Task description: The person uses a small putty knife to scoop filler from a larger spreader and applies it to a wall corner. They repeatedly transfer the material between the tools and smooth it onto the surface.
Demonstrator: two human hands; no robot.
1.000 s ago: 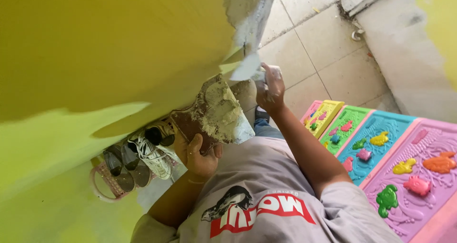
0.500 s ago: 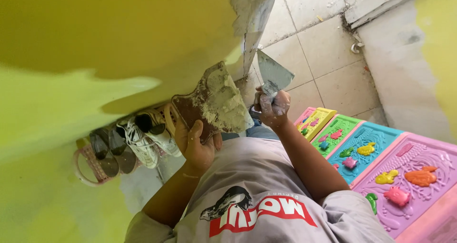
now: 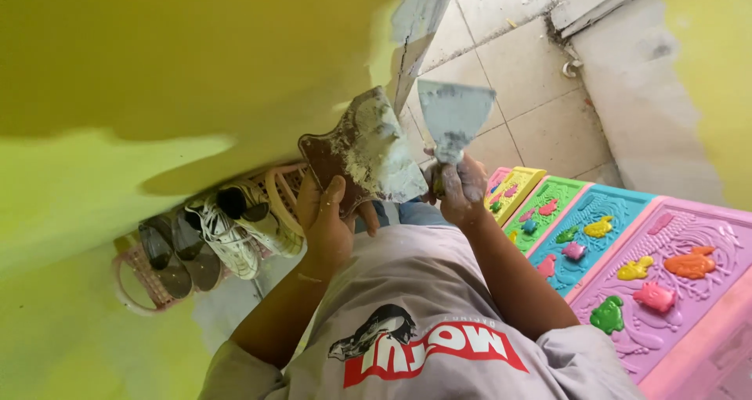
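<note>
My left hand (image 3: 327, 224) grips a brown board (image 3: 363, 151) smeared with grey-white putty, held tilted in front of my chest. My right hand (image 3: 458, 187) holds a putty knife (image 3: 453, 116) by its handle, its wide metal blade pointing up and coated with a thin film of putty. The blade stands just right of the board, close to it. Both sit in front of a yellow-green wall (image 3: 157, 71) whose corner edge (image 3: 419, 24) shows bare grey plaster.
A pink basket (image 3: 149, 286) with several shoes (image 3: 227, 231) stands at the wall's foot. Colourful plastic drawers (image 3: 627, 251) with moulded animal shapes are at the right. Beige floor tiles (image 3: 533, 118) lie beyond, and another yellow wall with a grey patch (image 3: 658, 102) rises at the right.
My right hand pulled the putty knife off the wall corner and brought it down beside the board, blade up. The board in my left hand tilted slightly.
</note>
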